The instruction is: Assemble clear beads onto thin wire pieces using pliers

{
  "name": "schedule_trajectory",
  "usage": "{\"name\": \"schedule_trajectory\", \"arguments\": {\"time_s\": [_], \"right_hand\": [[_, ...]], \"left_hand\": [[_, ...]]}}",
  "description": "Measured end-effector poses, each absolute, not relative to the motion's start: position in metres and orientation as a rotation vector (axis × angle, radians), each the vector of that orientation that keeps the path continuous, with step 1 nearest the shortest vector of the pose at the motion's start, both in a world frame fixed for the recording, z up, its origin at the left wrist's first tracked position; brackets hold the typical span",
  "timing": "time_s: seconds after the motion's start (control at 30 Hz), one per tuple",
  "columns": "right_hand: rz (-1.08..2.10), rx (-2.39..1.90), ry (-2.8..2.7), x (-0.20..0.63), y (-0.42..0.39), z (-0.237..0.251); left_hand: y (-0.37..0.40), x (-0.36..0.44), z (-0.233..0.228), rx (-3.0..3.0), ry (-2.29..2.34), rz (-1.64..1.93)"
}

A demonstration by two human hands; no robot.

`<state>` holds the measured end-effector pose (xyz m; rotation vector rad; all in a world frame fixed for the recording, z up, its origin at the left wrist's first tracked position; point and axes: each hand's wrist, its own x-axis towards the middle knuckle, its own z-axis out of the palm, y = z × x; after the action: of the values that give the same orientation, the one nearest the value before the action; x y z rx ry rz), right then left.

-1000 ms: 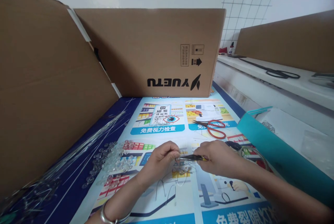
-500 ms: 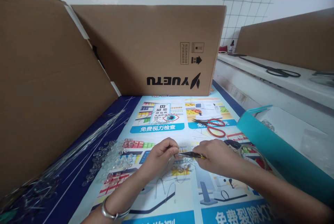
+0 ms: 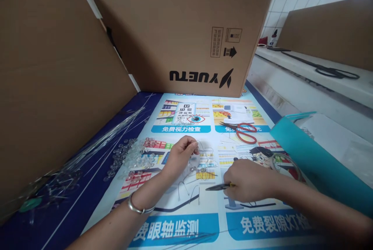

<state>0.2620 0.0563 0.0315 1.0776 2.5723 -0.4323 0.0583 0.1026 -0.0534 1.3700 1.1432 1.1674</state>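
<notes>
Head view, left hand (image 3: 181, 156) pinching thin wire (image 3: 204, 153), right hand (image 3: 247, 182) clenched on pliers (image 3: 217, 187), clear beads (image 3: 136, 158) left of both.

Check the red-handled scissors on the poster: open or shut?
Shut, as far as the view shows: the red-handled scissors lie flat on the poster, blades together in one dark line and handle loops side by side, clear of both hands.

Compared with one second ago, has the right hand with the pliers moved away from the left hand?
Yes. The right hand with the pliers pulled back toward the person, farther from the red scissors; the left hand holds the wire.
</notes>
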Motion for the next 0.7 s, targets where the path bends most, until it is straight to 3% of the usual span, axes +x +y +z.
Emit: {"name": "schedule_trajectory", "arguments": {"time_s": [0.37,0.7], "right_hand": [[-0.501,0.972,2.3,0.217,0.069,0.042],[-0.315,1.003,2.306,0.194,0.037,0.042]], "left_hand": [[0.1,0.06,-0.054,1.44,1.115,1.152],[0.1,0.059,-0.056,1.465,1.105,1.132]]}}
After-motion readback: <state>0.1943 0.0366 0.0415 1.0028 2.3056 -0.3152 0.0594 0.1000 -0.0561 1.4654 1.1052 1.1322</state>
